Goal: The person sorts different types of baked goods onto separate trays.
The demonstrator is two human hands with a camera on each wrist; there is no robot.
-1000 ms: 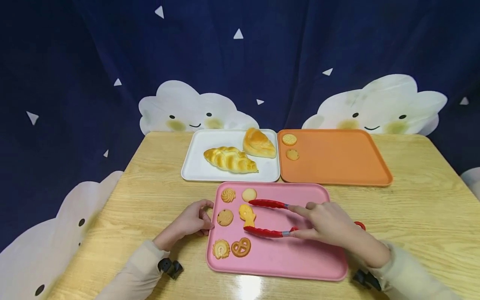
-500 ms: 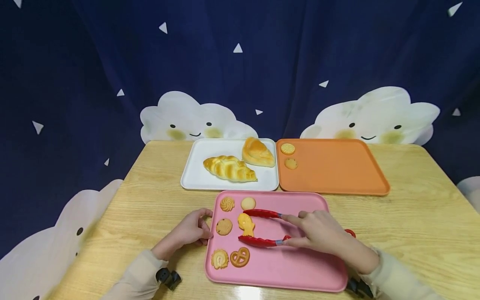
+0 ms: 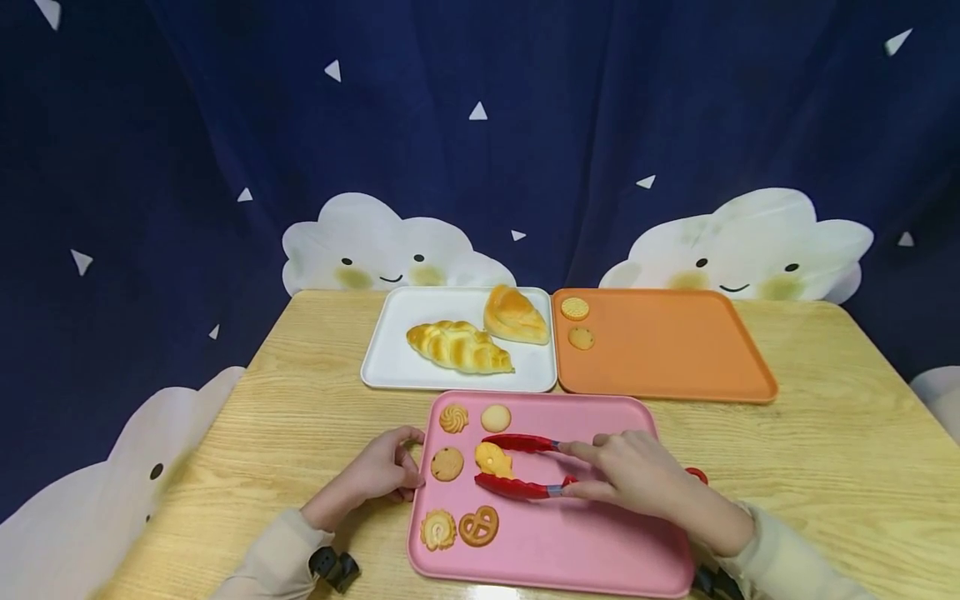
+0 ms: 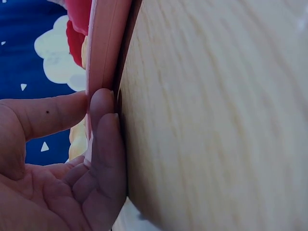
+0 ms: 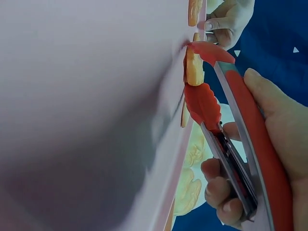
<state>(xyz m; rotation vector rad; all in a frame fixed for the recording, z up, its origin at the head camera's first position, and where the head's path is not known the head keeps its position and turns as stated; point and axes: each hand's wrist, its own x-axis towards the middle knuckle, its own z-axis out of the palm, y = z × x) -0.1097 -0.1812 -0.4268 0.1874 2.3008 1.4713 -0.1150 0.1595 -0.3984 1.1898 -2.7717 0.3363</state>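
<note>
My left hand (image 3: pixel 378 468) pinches the left rim of the pink tray (image 3: pixel 577 546). In the left wrist view, its thumb (image 4: pixel 57 113) lies on one side of the tray wall and the curled fingers (image 4: pixel 107 154) on the other. My right hand (image 3: pixel 637 475) holds a pair of red tongs (image 3: pixel 517 487) above the tray. Their scalloped tips stand on either side of a yellow fish-shaped cookie (image 3: pixel 491 460); in the right wrist view both tips appear to touch the cookie (image 5: pixel 194 70). Around it lie a swirl cookie (image 3: pixel 453 418), a round plain cookie (image 3: pixel 496 418) and a pretzel (image 3: pixel 478 526).
A chip cookie (image 3: pixel 447 464) and a ruffled cookie (image 3: pixel 438 530) line the pink tray's left side. Behind, a white tray (image 3: pixel 390 367) bears two breads (image 3: pixel 459 347). Beside it, an orange tray (image 3: pixel 675 346) has two cookies (image 3: pixel 574 309) at its left end.
The tongs' tips have come closer together around the fish-shaped cookie, which has turned so its tail points more to the right. The head view has tilted up. My left hand stays on the tray rim.
</note>
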